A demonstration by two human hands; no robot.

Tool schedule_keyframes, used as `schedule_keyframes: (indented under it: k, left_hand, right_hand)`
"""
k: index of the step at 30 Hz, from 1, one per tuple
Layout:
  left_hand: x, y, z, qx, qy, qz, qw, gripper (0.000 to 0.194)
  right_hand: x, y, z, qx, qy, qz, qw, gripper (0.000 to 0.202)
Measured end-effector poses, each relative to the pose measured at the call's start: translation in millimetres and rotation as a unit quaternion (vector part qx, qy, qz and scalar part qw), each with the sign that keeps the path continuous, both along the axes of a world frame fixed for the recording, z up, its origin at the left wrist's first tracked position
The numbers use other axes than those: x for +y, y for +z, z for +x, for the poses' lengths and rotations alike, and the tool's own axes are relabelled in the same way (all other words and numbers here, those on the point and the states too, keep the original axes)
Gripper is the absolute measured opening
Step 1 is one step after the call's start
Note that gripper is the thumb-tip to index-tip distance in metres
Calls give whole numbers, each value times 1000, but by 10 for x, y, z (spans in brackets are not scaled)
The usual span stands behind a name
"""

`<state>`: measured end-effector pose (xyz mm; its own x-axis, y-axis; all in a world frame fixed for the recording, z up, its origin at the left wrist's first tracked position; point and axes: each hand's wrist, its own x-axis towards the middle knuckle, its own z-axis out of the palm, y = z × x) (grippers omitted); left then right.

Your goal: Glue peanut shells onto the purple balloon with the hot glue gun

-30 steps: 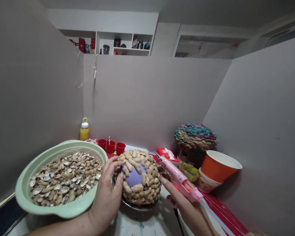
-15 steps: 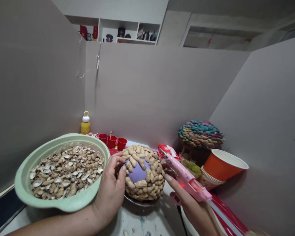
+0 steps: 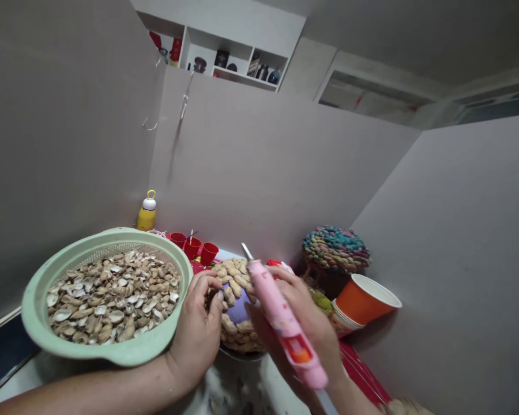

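A round form (image 3: 237, 311) with a smooth purple surface is largely covered in whole peanuts, and a bare purple patch faces me. It sits in a dish whose dark rim shows below. My left hand (image 3: 199, 323) grips its left side, with thumb and fingers curled against the peanuts. In my right hand (image 3: 305, 314) is a pink hot glue gun (image 3: 281, 314), its metal nozzle pointing up and away over the form. A glue stick protrudes from its rear end. The right hand and glue gun hide the right side of the form.
On the left stands a green colander (image 3: 32, 314) full of empty shells. Behind are red cups (image 3: 209, 253) and a yellow bottle (image 3: 146, 216). To the right are orange-and-white paper buckets (image 3: 367, 300) and a multicoloured woven piece (image 3: 337, 248). Grey panels enclose the table.
My right hand has brought the glue gun leftward, in front of the form's right side, with its nozzle now steeper. My left hand keeps its place on the form. The view has tilted.
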<state>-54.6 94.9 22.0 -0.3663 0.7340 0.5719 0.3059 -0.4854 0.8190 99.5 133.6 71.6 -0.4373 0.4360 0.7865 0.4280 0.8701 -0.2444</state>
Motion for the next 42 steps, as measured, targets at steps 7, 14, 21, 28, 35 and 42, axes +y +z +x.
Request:
schedule_keyframes:
  k: [7, 14, 21, 28, 35, 42]
  left_hand:
    - [3, -28, 16, -53, -30, 46, 997, 26]
    - [-12, -25, 25, -47, -27, 42, 998, 27]
    - [-32, -25, 30, -9, -22, 29, 999, 30]
    - [-53, -60, 52, 4, -31, 19, 999, 31]
    - [-26, -87, 68, 15, -20, 14, 1000, 23]
    - [-34, -102, 77, 29, -10, 5, 1000, 19]
  right_hand:
    - [153, -47, -229, -141, 16, 117, 983, 19]
    - [251, -133, -127, -174, 11, 130, 976, 22]
    - [330, -132, -15, -234, 25, 149, 960, 17]
    - [111, -90, -100, -182, -10, 91, 979, 11]
    - [155, -41, 59, -147, -7, 17, 989, 16]
    - [73, -118, 222, -116, -23, 30, 993, 13]
